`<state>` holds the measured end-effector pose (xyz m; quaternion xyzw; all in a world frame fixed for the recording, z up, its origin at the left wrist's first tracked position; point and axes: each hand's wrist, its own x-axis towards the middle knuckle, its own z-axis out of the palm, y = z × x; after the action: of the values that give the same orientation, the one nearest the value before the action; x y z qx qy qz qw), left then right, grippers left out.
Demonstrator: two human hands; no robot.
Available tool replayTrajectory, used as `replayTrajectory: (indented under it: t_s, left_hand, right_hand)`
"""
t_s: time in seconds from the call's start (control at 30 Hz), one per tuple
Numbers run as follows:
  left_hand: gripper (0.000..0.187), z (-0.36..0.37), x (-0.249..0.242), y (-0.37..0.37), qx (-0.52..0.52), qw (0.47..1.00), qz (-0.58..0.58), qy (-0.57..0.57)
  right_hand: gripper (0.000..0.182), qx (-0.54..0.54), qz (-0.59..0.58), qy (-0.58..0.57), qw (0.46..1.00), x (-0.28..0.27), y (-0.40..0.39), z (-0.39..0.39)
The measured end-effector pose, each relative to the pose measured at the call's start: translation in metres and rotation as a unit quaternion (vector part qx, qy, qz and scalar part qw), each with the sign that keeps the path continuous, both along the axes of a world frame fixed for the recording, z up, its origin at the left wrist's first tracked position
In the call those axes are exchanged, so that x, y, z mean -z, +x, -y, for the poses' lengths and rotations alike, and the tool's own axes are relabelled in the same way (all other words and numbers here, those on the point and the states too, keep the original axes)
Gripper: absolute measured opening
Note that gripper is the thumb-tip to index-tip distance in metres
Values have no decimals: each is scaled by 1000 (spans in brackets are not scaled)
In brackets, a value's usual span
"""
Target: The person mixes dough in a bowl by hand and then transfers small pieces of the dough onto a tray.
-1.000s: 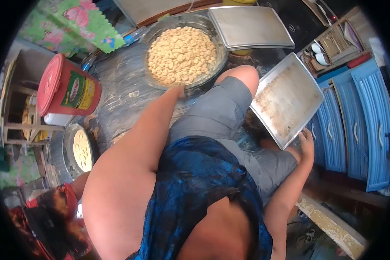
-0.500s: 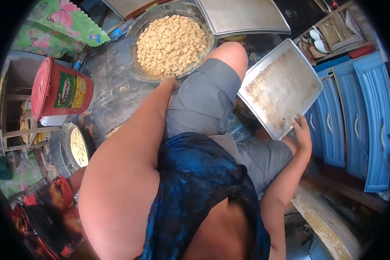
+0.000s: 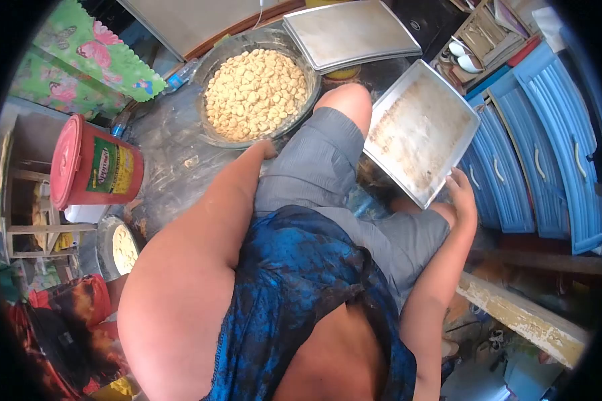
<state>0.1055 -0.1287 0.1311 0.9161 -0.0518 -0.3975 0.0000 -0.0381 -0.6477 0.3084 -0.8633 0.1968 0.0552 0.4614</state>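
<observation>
My left hand [image 3: 266, 148] is at the near rim of a large dark basin [image 3: 206, 134] filled with many pale dough pieces [image 3: 254, 93]; its fingers are mostly hidden beside my raised knee. On the right, my right hand [image 3: 459, 190] grips the near corner of a metal tray [image 3: 421, 130]. Brownish residue marks the tray's surface, and it lies tilted beside my legs. Behind it, a stack of metal trays [image 3: 351, 33] rests next to the basin.
A red lidded bucket [image 3: 77, 160] stands at left, above a smaller basin with pale contents [image 3: 124, 248]. Another person's red and black clothing [image 3: 80, 301] shows at lower left. Blue louvred doors [image 3: 542, 160] line the right, near a worn wooden beam [image 3: 522, 317].
The head view has shifted, so the basin and my left hand appear lower and the trays sit farther left. My right hand still holds the tray.
</observation>
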Motion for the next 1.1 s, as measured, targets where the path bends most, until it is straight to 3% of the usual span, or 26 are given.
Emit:
replayTrajectory:
  t_s: [0.03,0.1,0.13,0.23,0.3,0.4,0.5,0.57,0.63,0.77,0.87,0.97,1.1]
  left_hand:
    - [68,-5,-5,-1,-2,1000,4,1]
    - [67,-12,-9,-5,-142,985,63,-70]
    - [64,-15,-7,-4,-113,989,91,-42]
    - [62,-27,-11,-3,-152,982,103,-32]
    - [58,-52,23,3,-158,978,135,-20]
    - [48,-76,38,10,-113,991,77,-8]
    - [35,-85,41,8,-60,994,93,10]
    - [25,-81,32,7,-58,991,117,25]
    - [23,-80,36,2,-59,990,125,28]
    - [19,-85,54,1,-34,987,156,33]
    - [18,-81,56,-2,-17,985,168,28]
    - [16,-55,28,-4,8,987,160,8]
    - [14,-16,39,-19,-5,989,146,-36]
  right_hand:
    - [44,18,10,37,999,0,-1,0]
    - [43,11,6,19,1000,4,-1,5]
    - [42,2,10,20,1000,18,0,15]
    - [41,-2,-21,-5,1000,14,3,12]
    - [43,-5,-94,-44,995,19,5,17]
    - [42,9,-87,-36,996,47,-1,31]
    - [43,21,-130,-52,990,60,7,38]
    - [45,30,-96,-72,992,70,15,35]
    - [43,46,-81,-16,996,70,27,30]
    - [41,22,-98,-81,992,78,37,34]
    - [39,45,-107,-37,993,74,36,36]
    - [39,60,-87,-38,994,77,34,30]
    - [35,75,-130,-57,987,67,39,25]
